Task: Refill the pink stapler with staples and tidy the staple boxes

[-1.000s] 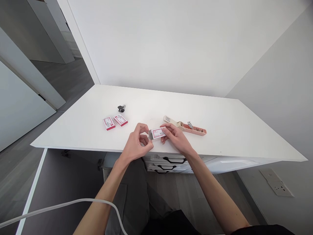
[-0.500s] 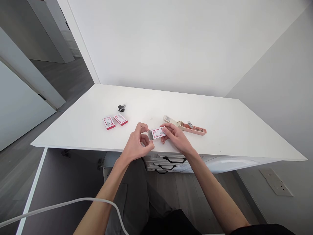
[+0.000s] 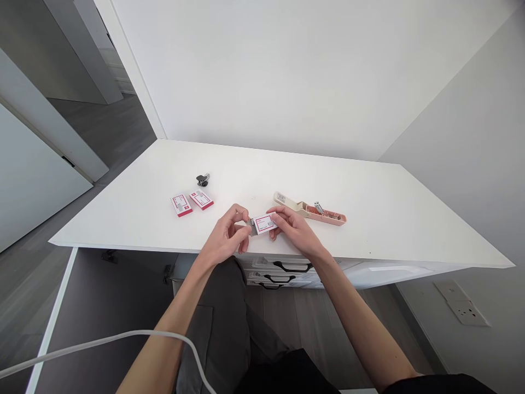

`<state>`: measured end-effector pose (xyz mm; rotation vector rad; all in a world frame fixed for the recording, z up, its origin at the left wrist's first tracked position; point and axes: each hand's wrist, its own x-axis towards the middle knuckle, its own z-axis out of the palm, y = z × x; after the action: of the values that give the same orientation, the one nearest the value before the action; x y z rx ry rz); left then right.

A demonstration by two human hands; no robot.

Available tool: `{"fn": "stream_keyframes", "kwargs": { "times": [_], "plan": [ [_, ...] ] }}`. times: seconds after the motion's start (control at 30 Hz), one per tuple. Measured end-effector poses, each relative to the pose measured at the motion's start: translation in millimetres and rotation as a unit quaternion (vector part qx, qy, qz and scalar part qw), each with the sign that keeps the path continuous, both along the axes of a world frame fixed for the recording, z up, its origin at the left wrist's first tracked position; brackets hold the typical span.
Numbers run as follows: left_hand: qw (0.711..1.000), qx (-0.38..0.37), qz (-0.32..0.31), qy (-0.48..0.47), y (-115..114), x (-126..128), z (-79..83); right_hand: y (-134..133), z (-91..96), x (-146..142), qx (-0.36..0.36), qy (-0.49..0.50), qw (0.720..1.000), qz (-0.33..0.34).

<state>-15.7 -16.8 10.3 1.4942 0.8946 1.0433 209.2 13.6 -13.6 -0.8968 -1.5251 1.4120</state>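
Both my hands meet over the front edge of the white desk (image 3: 389,208). My right hand (image 3: 293,229) grips a small white and red staple box (image 3: 264,223) by its right end. My left hand (image 3: 227,235) pinches the grey inner tray that sticks out of the box's left end. Just behind my right hand lies a beige and pink stapler (image 3: 311,209), swung open flat on the desk.
Two more white and red staple boxes (image 3: 191,202) lie at the left of the desk, with a black binder clip (image 3: 202,179) behind them. Under the desk stand drawers with black handles (image 3: 287,268). A white cable (image 3: 102,345) crosses the lower left.
My left hand has shifted slightly lower and its fingers have closed in on the box's left end. The box stays in about the same place.
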Motion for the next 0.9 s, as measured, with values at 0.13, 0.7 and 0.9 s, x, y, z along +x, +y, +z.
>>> {"fn": "stream_keyframes", "kwargs": {
  "times": [0.13,0.7,0.9],
  "plan": [
    [1.000,-0.005,0.009,-0.016,-0.8,0.2,0.8,1.5,-2.8,-0.1,-0.007,0.010,1.000,-0.009],
    [0.998,0.017,0.050,0.039,-2.0,2.6,-5.3,1.2,-0.4,-0.7,-0.004,0.011,1.000,-0.018],
    [1.000,-0.005,0.024,-0.003,-2.4,2.8,-0.6,0.4,-0.5,-0.2,-0.006,0.003,1.000,-0.020]
  ]
}}
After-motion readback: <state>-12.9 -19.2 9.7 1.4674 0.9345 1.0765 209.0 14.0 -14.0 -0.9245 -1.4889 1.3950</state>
